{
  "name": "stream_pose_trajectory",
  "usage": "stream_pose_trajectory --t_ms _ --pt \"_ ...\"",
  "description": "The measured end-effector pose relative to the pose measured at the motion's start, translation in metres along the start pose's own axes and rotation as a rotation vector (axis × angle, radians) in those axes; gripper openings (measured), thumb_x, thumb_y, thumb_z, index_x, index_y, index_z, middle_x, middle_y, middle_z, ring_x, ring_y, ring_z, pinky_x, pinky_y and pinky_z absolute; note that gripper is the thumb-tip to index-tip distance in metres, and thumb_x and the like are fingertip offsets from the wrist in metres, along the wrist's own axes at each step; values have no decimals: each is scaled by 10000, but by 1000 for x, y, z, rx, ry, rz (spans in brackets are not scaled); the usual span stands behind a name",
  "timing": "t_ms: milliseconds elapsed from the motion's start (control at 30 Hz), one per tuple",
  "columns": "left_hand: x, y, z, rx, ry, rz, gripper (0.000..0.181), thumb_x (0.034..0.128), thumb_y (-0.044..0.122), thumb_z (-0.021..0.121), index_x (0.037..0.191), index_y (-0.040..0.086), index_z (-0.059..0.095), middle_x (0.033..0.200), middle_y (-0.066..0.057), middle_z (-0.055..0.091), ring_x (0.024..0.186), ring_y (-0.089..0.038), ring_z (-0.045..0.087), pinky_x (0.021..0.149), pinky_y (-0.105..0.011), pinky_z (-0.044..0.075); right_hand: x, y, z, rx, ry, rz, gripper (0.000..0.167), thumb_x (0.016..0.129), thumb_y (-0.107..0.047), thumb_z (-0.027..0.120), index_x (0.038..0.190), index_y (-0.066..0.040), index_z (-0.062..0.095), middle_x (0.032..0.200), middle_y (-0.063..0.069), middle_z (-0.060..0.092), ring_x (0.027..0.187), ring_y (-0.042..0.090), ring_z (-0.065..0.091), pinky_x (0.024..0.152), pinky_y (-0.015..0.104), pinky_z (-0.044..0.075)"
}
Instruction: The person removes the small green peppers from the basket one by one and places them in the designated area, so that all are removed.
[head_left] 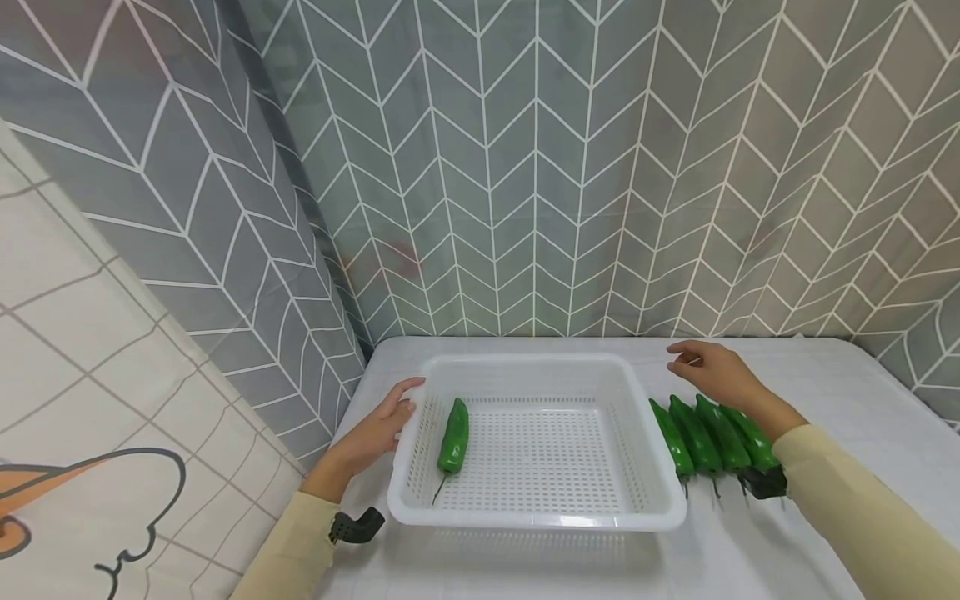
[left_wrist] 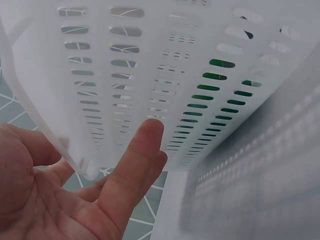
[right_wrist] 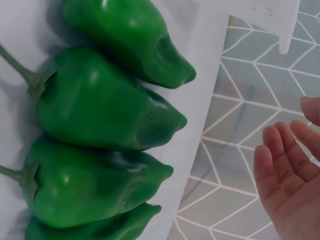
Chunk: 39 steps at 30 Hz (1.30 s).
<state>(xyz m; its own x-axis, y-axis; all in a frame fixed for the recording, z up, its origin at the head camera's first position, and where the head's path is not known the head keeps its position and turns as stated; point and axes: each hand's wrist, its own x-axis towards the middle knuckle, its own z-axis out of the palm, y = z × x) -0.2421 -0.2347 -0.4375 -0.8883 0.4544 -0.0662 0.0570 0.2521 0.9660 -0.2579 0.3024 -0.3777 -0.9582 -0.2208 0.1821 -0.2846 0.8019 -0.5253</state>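
A white plastic basket [head_left: 540, 521] with slotted walls stands on the table, one green chili pepper [head_left: 453, 437] lying along its left side. My left hand [head_left: 378, 425] holds the basket's left rim. In the left wrist view, fingertips [left_wrist: 147, 135] touch the outer slotted wall below the rim. Just past the basket's right side, several green peppers [head_left: 693, 433] lie side by side, stems toward me. Over their far ends hovers my right hand [head_left: 716, 371], fingers loosely bent and nothing held. The right wrist view shows its palm [right_wrist: 295, 200] apart from the peppers.
A white cloth covers the table [head_left: 840, 392]. Behind it hangs a grey chevron-patterned curtain [head_left: 525, 208], and a pale checked cloth [head_left: 135, 367] covers the left side. The basket's raised rim stands between the lone pepper and the row on the right.
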Motion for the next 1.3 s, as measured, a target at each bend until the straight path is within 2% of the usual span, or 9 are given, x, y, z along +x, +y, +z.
stream_pose_trajectory --t_ms 467,733,1067,1300 --pt "3 1 2 8 15 -8 497 1129 360 323 1598 302 168 1509 -191 420 1212 -319 595 878 -463 566 10 -13 0 19 8 -53 387 1024 -183 622 1303 84 592 1084 230 679 1055 461 640 856 599 519" --pt "3 2 1 9 15 -3 498 1129 354 328 1597 298 168 1509 -190 419 1222 -322 585 880 -465 565 14 -20 0 11 8 -52 368 1022 -166 620 1297 79 597 1089 229 680 1059 458 641 855 596 521" --pt "1 1 1 14 5 -1 515 1131 349 324 1605 261 143 1522 -222 389 1237 -336 573 884 -468 564 19 -31 4 51 17 -104 349 1012 -133 636 1273 98 610 1051 215 685 1003 431 663 831 561 539" --pt "-1 1 1 10 5 -2 505 1133 344 315 1603 275 146 1513 -208 404 1229 -328 577 879 -461 566 26 -38 6 31 21 -119 351 1011 -145 638 1277 82 622 1047 196 693 1010 421 669 840 563 535"
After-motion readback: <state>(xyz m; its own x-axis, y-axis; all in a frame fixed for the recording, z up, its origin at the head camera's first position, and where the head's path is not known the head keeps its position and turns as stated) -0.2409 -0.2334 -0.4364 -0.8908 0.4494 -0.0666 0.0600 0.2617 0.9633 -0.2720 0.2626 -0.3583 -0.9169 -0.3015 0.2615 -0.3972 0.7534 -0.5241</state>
